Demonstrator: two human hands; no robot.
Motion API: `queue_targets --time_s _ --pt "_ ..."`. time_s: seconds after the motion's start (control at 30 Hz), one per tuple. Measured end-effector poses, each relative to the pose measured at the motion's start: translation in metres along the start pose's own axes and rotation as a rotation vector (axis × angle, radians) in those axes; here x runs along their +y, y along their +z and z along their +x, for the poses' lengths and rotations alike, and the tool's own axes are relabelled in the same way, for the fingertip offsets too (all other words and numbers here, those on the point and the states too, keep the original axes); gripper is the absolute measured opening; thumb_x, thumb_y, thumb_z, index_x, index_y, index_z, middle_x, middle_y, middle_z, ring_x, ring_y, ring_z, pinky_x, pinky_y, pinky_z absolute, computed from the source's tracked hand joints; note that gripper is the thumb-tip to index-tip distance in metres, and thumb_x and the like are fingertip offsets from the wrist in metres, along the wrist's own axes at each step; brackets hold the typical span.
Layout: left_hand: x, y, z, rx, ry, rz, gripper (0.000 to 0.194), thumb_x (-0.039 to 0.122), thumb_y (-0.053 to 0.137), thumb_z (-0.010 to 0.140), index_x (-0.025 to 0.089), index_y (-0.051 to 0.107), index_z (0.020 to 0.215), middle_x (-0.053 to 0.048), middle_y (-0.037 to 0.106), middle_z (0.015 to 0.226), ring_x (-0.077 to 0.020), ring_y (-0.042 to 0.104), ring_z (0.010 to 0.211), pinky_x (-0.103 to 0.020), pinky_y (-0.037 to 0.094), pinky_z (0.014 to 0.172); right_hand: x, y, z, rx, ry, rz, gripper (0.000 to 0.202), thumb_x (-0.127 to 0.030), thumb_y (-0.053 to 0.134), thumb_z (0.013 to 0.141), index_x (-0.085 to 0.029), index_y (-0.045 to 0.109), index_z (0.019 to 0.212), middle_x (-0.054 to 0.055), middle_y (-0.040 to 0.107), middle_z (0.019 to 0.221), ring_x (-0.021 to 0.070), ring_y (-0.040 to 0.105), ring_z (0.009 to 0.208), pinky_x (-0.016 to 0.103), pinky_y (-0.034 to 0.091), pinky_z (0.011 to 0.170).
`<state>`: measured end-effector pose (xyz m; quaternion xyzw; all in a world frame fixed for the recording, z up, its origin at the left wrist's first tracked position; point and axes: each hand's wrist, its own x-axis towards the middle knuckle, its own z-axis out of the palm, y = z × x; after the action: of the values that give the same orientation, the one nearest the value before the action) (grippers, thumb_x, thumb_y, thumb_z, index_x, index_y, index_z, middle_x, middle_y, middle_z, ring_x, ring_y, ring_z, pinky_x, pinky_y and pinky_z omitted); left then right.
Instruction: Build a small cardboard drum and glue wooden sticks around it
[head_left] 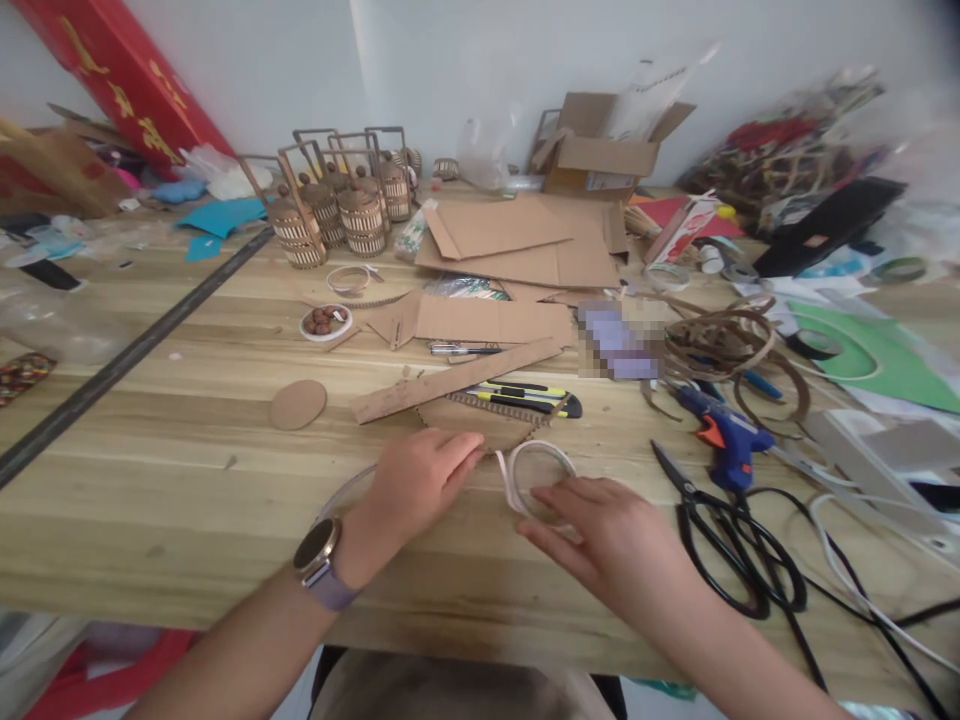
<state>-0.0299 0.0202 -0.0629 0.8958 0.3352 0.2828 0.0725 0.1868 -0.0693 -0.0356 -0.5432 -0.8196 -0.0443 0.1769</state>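
Observation:
My left hand point(420, 480) lies palm down on the wooden table point(187, 480), fingers pointing right, pressing a thin white strip that curls into a ring point(541, 462). My right hand point(600, 530) rests on the near side of that ring, fingers spread flat over it. A corrugated cardboard disc point(487, 418) lies just behind both hands. A long cardboard strip point(450, 380) slants across behind it. A watch sits on my left wrist.
Black scissors point(720, 530) and a blue glue gun point(724, 435) lie to the right with cables. Yellow-black utility knives point(525, 395), a cardboard circle point(298, 404), a dish of beads point(326, 322), wooden lantern models point(337, 210), flat cardboard sheets point(525, 245) and coiled strips point(720, 345) fill the back.

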Motion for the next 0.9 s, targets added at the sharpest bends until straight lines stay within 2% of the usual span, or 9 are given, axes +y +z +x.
queue_targets --time_s 0.13,0.23,0.3,0.4,0.5,0.57,0.7,0.77,0.9 --pt "0.002 0.001 0.0 -0.008 0.057 0.032 0.029 0.028 0.041 0.103 0.019 0.068 0.099 -0.003 0.076 0.09 -0.0209 0.069 0.077 -0.032 0.051 0.062 0.021 -0.015 0.023 -0.032 0.141 -0.04 0.036 -0.043 0.046 0.099 -0.022 0.072 0.086 0.003 0.073 0.074 0.0171 0.067 0.064 0.027 0.041 0.056" --pt "0.002 -0.001 -0.001 -0.01 0.063 0.048 0.03 0.029 0.039 0.103 0.017 0.067 0.102 -0.004 0.074 0.089 -0.0217 0.066 0.079 -0.033 0.051 0.066 0.048 -0.033 0.043 -0.17 0.359 -0.196 0.029 -0.038 0.049 0.097 -0.022 0.072 0.091 0.006 0.076 0.085 0.0211 0.07 0.076 0.028 0.04 0.058" --pt "0.001 -0.002 -0.002 -0.008 0.069 0.08 0.032 0.03 0.038 0.104 0.017 0.067 0.103 -0.005 0.072 0.085 -0.0228 0.064 0.078 -0.034 0.049 0.066 0.065 -0.051 0.043 -0.301 0.511 -0.277 0.028 -0.035 0.048 0.097 -0.021 0.071 0.092 0.007 0.076 0.089 0.0234 0.07 0.081 0.028 0.039 0.059" --pt "0.0 0.0 -0.002 -0.003 0.075 0.112 0.036 0.031 0.034 0.104 0.016 0.066 0.103 -0.006 0.068 0.082 -0.0236 0.061 0.076 -0.035 0.047 0.066 0.081 -0.071 0.016 -0.516 0.632 -0.286 0.026 -0.032 0.048 0.095 -0.021 0.067 0.082 0.007 0.075 0.083 0.025 0.07 0.078 0.03 0.04 0.06" --pt "0.002 0.001 -0.001 -0.005 0.062 0.095 0.037 0.029 0.03 0.105 0.015 0.065 0.102 -0.007 0.066 0.082 -0.0231 0.06 0.077 -0.035 0.047 0.068 0.086 -0.067 -0.034 -0.669 0.723 -0.247 0.017 -0.03 0.053 0.09 -0.02 0.062 0.08 0.008 0.073 0.079 0.0274 0.07 0.075 0.032 0.043 0.06" --pt "0.006 0.0 0.0 -0.004 0.048 0.07 0.037 0.029 0.03 0.105 0.015 0.064 0.101 -0.007 0.065 0.082 -0.0227 0.059 0.077 -0.034 0.047 0.068 0.088 -0.05 -0.068 -0.623 0.751 -0.195 0.01 -0.025 0.053 0.086 -0.02 0.062 0.086 0.01 0.073 0.085 0.0284 0.072 0.079 0.033 0.047 0.063" --pt "0.014 -0.007 0.001 -0.015 0.005 0.04 0.033 0.027 0.032 0.104 0.015 0.062 0.099 -0.007 0.063 0.083 -0.023 0.059 0.078 -0.035 0.047 0.069 0.092 -0.022 -0.111 -0.333 0.764 -0.052 0.02 -0.034 0.051 0.084 -0.022 0.058 0.099 0.011 0.071 0.087 0.0275 0.071 0.072 0.036 0.052 0.062" --pt "0.017 -0.009 0.001 -0.023 -0.014 0.029 0.03 0.027 0.035 0.103 0.016 0.062 0.097 -0.006 0.063 0.084 -0.0229 0.059 0.078 -0.035 0.047 0.07 0.092 -0.024 -0.12 -0.231 0.819 0.033 0.031 -0.041 0.052 0.084 -0.022 0.055 0.108 0.012 0.071 0.086 0.0275 0.07 0.071 0.038 0.053 0.065" --pt "0.021 -0.012 0.0 -0.026 -0.043 0.031 0.026 0.027 0.038 0.102 0.017 0.061 0.095 -0.005 0.063 0.083 -0.0214 0.06 0.076 -0.032 0.046 0.067 0.075 -0.046 -0.118 -0.162 0.908 0.36 0.062 -0.057 0.06 0.08 -0.024 0.049 0.132 0.011 0.07 0.09 0.0274 0.069 0.075 0.037 0.056 0.066"
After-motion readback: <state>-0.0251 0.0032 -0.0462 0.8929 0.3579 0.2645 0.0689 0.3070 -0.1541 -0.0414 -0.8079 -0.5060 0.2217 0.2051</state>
